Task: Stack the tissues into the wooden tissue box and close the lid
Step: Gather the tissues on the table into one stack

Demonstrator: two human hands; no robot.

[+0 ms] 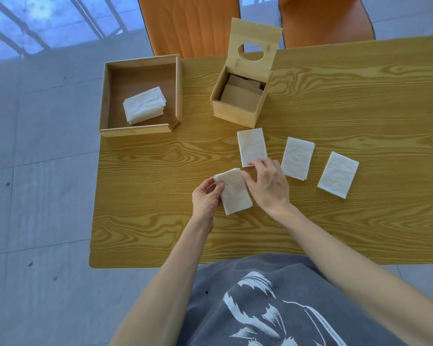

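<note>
The left hand (206,199) is pinching a folded tissue stack (233,191) by its left edge. The right hand (266,181), fingers apart, is touching that stack's right edge and another tissue (252,146) below the open wooden tissue box (238,96)

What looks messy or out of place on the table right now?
Nothing spilled or damaged. Three folded tissues lie loose at differing angles below the tissue box, whose lid stands open.

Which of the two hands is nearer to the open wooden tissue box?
Right. The right hand lies below the wooden tissue box, fingertips on the folded tissue just before it. The left hand is lower and further left, holding another tissue.
</note>
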